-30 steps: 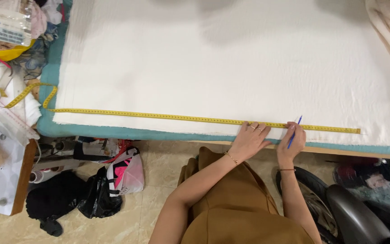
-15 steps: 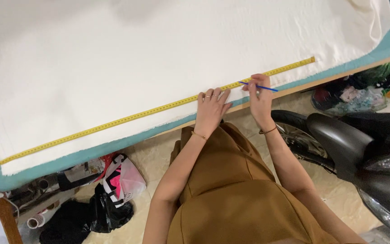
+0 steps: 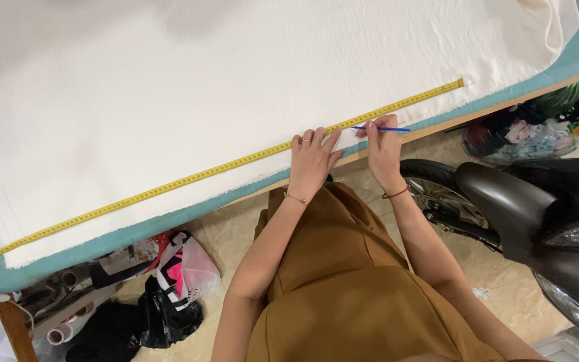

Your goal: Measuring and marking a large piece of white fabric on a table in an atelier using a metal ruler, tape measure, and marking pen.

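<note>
The white fabric (image 3: 222, 87) runs out of view at twelve and nine o'clock. The motorbike (image 3: 537, 221) is cut off at three o'clock. The yellow tape measure (image 3: 222, 167) has marks too small to read. The right hand (image 3: 382, 147) hides the blue pen's (image 3: 383, 128) tip.

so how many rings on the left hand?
2 visible, both on the left hand: two neighbouring fingers carry one ring and another. More may be hidden from this angle.

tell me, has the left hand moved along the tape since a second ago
Yes. The left hand now presses farther from the tape's right end, nearer its middle.
</note>
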